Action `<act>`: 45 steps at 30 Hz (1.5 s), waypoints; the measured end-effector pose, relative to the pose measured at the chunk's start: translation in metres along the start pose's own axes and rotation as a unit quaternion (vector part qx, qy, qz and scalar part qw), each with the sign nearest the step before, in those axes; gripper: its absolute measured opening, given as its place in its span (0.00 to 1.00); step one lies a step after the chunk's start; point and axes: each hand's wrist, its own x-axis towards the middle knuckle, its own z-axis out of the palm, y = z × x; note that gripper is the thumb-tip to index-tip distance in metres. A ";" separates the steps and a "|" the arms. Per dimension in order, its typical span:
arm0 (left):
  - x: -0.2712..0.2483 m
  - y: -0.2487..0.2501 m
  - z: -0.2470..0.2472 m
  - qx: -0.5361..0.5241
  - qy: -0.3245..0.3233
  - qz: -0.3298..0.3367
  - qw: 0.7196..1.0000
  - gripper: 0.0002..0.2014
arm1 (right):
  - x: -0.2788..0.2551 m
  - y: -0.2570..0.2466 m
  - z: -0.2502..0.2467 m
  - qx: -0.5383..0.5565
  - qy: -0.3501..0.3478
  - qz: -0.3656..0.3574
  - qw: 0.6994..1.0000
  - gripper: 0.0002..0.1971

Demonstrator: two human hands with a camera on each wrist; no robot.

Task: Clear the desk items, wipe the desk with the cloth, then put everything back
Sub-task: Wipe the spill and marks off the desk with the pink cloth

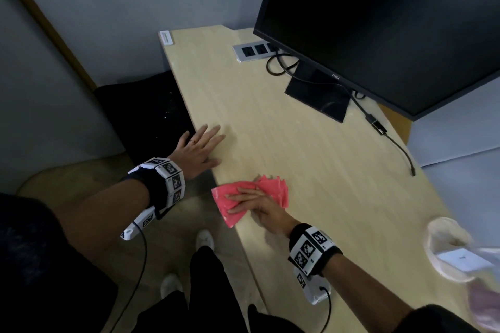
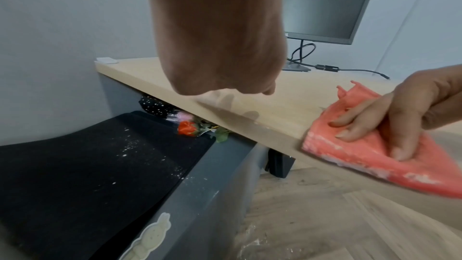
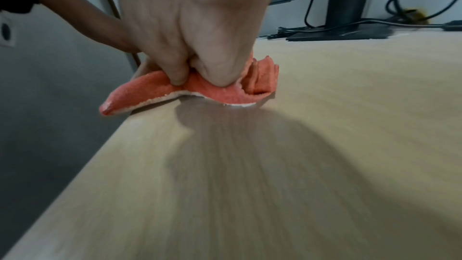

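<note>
Your left hand (image 1: 198, 150): fingers straight and spread, palm flat on the desk (image 1: 311, 149) at its near-left edge, holding nothing.

Your right hand (image 1: 255, 204): fingers and thumb curled into the cloth (image 1: 244, 201), pressing it onto the desk top at the front edge (the right wrist view shows the thumb and a finger bunching the fabric between them).

Cloth: pink-red, crumpled, under your right hand; one corner hangs past the desk edge toward you, the folded part lies on the wood beyond your knuckles. It sits near your left hand, on your right of it, not touching it.

Desk: light wood grain, angled front edge.

Monitor (image 1: 378, 21): black, screen dark, on its stand at the far right of the desk, well apart from both hands.

Cable (image 1: 392, 140): black, running from behind the stand across the right side of the desk.

Socket panel (image 1: 253, 51): silver, set in the desk top beside the monitor.

Flowers (image 2: 190, 128): red and pink, wrapped, lying below the desk on a dark surface (left wrist view only).
</note>
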 end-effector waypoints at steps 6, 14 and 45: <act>0.005 0.024 0.008 0.055 -0.088 0.026 0.994 0.36 | -0.048 -0.023 -0.027 0.138 -0.038 0.077 0.987 0.19; 0.005 0.031 0.022 0.070 -0.088 0.005 0.994 0.37 | -0.094 -0.003 -0.083 0.229 0.380 0.180 0.878 0.20; 0.015 0.036 0.023 0.043 0.059 -0.008 0.997 0.36 | -0.127 -0.042 -0.066 0.269 0.376 0.239 0.854 0.25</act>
